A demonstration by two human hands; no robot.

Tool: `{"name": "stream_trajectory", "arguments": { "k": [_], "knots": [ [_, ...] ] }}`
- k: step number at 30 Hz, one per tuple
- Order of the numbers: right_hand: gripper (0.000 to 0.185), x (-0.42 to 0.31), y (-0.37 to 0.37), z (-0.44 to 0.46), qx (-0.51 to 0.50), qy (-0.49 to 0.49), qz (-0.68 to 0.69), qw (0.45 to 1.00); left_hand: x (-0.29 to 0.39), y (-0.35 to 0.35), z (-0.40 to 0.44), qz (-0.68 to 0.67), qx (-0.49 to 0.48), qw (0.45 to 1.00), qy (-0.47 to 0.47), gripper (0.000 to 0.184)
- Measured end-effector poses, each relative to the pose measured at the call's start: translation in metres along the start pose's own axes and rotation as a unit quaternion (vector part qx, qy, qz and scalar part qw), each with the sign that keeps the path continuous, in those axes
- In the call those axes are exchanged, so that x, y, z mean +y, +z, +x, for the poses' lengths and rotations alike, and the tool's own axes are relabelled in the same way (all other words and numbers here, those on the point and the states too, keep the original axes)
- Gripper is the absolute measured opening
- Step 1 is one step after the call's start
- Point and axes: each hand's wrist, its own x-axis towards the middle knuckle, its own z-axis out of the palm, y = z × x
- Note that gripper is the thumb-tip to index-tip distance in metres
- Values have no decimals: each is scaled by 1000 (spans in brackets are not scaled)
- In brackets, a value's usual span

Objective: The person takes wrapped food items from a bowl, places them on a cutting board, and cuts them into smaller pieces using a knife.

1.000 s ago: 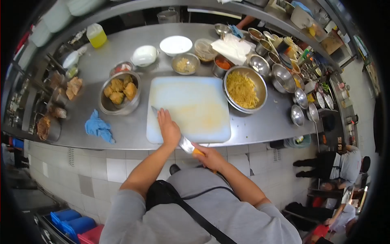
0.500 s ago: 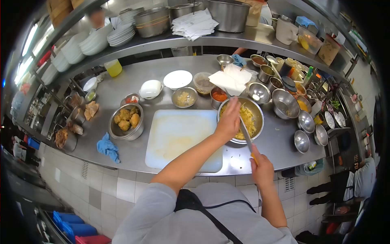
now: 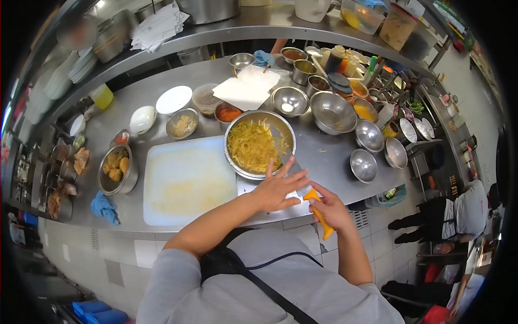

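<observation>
My right hand [image 3: 330, 209] grips the orange handle of a knife [image 3: 303, 186], whose blade points up and left over the rim of a metal bowl [image 3: 233, 157] of yellow shreds [image 3: 252, 144]. Beside the blade is my left hand [image 3: 278, 190], palm partly turned up and fingers spread, in front of the bowl. A white cutting board [image 3: 189, 178] lies left of the bowl, bare apart from yellowish stains.
White paper [image 3: 248, 86] lies behind the bowl. More metal bowls [image 3: 333, 112] stand to the right. At the left are a bowl of browned pieces [image 3: 116, 164] and a blue cloth [image 3: 104, 208]. A loaded shelf [image 3: 253, 24] spans above; a person [image 3: 464, 210] stands far right.
Both hands first went from the board to the shreds bowl with the knife. Since then my left hand has drawn back toward the handle and opened out. The camera view has shifted right.
</observation>
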Motion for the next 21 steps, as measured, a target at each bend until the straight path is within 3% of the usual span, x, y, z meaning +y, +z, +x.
{"name": "stream_trajectory", "arguments": {
  "k": [3, 4, 6, 7, 8, 9, 10, 12, 13, 15, 17, 19, 21],
  "knots": [
    [62, -12, -16, -21, -30, -16, -6, 999, -27, -5, 18, 85, 45, 991, -96, 74],
    [62, -18, -20, -28, -29, -17, -8, 999, -40, -8, 23, 85, 47, 991, -95, 74],
    [61, -25, -26, -42, -14, -11, -108, 994, -66, -11, 27, 49, 109, 969, -216, 75],
    [61, -21, -28, -43, -10, -11, -108, 994, -77, -11, 26, 48, 109, 970, -212, 75],
    [62, -13, -28, -42, 43, -133, -318, 938, -82, -15, 26, 60, 113, 948, -293, 71],
    [63, -6, -28, -40, 92, -244, -508, 821, -83, -14, 28, 72, 115, 919, -371, 66],
    [63, 0, -26, -38, 96, -239, -507, 822, -80, -10, 31, 70, 111, 921, -366, 66],
    [72, 11, -19, -30, 163, -136, -646, 734, -47, -30, 31, 54, 145, 927, -342, 59],
    [72, 14, -18, -26, 161, -135, -645, 735, -32, -25, 32, 77, 173, 945, -266, 56],
    [80, 14, -13, -16, 199, -136, -673, 699, -8, -11, 34, 31, 63, 992, -102, 61],
    [83, 3, -8, -14, 207, -121, -658, 714, 14, -2, 43, 29, -68, 996, 49, 63],
    [85, 6, -12, -3, 240, -88, -633, 731, 4, 24, 34, 2, 57, 995, 78, 67],
    [85, 4, -16, -8, 259, -128, -586, 757, -26, 28, 30, 39, 103, 994, -5, 67]
  ]
}}
